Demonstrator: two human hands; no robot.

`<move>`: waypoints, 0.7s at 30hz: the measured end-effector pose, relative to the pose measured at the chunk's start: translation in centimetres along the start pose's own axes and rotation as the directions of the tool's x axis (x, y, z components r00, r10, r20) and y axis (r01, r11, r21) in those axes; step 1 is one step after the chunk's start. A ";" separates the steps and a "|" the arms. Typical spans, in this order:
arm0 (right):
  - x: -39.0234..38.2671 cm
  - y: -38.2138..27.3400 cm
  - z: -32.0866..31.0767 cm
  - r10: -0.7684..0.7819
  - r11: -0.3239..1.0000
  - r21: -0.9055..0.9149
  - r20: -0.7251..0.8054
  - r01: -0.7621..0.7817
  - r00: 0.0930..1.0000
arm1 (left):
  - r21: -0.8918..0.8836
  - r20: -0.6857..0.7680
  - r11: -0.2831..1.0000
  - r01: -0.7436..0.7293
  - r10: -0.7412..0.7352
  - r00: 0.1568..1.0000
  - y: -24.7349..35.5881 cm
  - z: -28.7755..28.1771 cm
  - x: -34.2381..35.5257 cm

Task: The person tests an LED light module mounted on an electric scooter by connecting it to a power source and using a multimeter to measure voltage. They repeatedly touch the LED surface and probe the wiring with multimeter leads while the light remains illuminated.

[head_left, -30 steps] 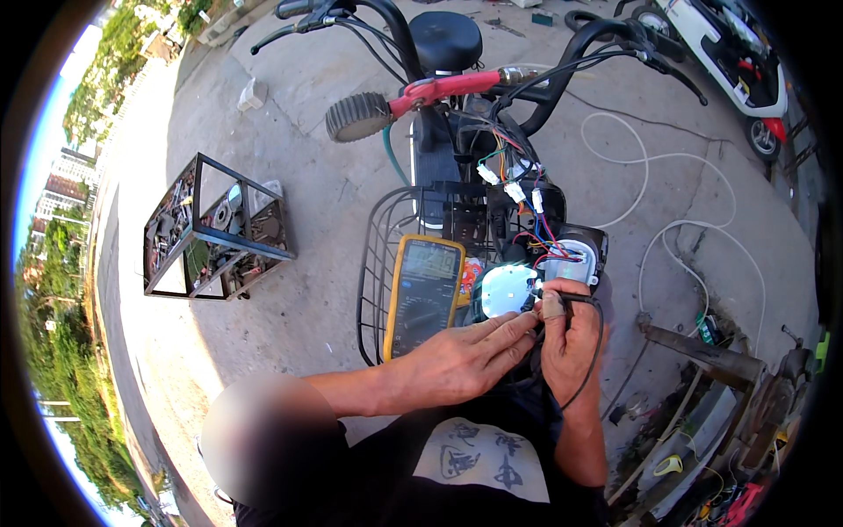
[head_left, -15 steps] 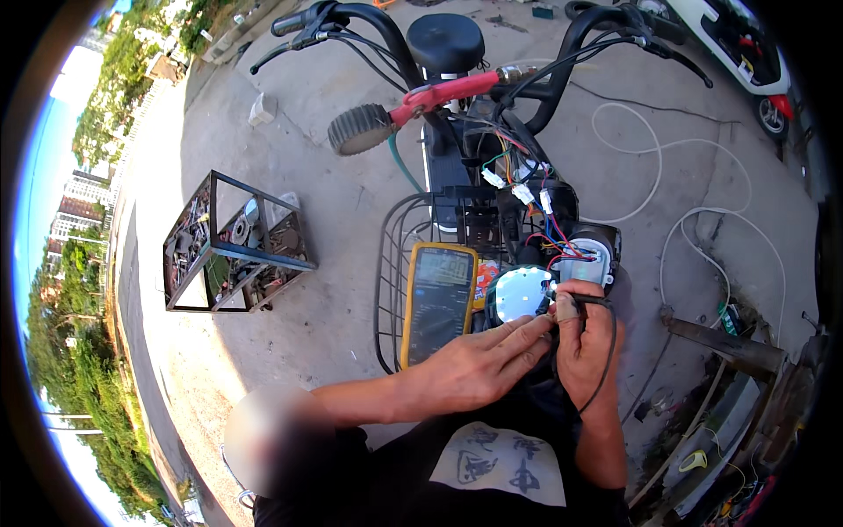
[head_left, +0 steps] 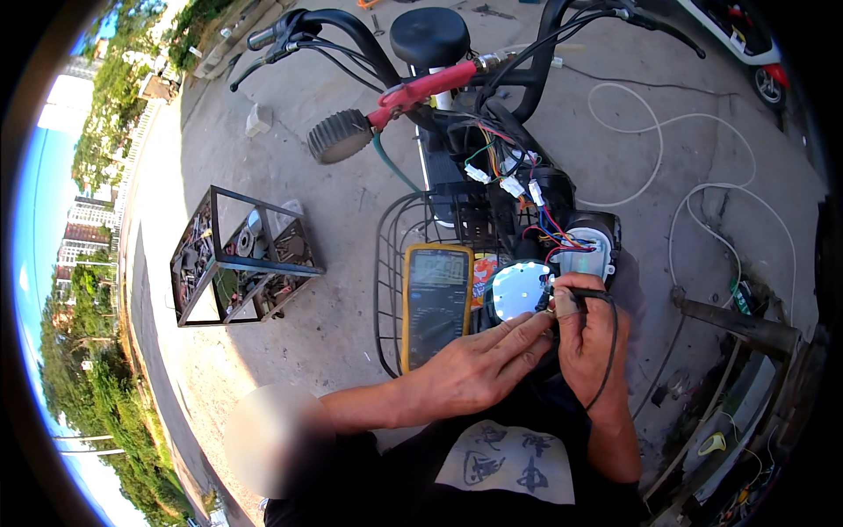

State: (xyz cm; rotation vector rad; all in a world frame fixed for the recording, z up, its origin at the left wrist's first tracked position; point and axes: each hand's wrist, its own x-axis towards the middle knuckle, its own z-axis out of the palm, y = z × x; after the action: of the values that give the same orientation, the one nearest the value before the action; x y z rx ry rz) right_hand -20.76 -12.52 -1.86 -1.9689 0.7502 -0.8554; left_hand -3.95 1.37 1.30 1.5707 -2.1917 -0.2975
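Observation:
A round lit LED lamp head sits at the front of a bike, wires and white connectors above it and an open housing with coloured wires at its upper right. My right hand pinches a black probe lead at the lamp's right edge. My left hand has its fingers together at the lamp's lower edge, tips meeting near the probe; what they hold is hidden. A yellow multimeter rests in the wire basket, left of the lamp.
Handlebars, a pink tool with a dial end and a seat lie beyond. A metal-framed parts cart stands left, a white scooter upper right, loose hose and a metal bench right.
The scene has shifted slightly to the right in the view over the last second. Both hands stay at the lamp's edge, with little visible movement relative to it.

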 end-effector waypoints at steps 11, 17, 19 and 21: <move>-0.1 0.4 0.0 0.016 1.000 -0.016 0.011 -0.016 1.000 | -0.025 0.007 1.000 0.012 -0.012 1.000 0.2 -0.4 0.6; -0.3 0.1 -0.3 -0.032 0.996 0.086 -0.055 0.037 0.998 | -0.037 0.019 0.999 0.023 -0.022 1.000 0.4 -0.9 0.7; -0.7 0.1 -0.7 -0.136 0.981 0.118 -0.146 0.153 0.980 | -0.044 0.016 0.999 0.022 -0.021 1.000 0.4 -1.1 0.8; -1.3 0.1 -1.1 -0.141 0.978 0.131 -0.161 0.163 0.977 | -0.021 -0.026 1.000 -0.020 0.020 0.999 0.6 -1.2 0.7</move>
State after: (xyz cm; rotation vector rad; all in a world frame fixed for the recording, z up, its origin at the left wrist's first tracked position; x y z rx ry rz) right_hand -22.41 -12.09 -1.83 -1.8656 0.6098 -1.1296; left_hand -4.12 1.02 2.72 1.5320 -2.1762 -0.2923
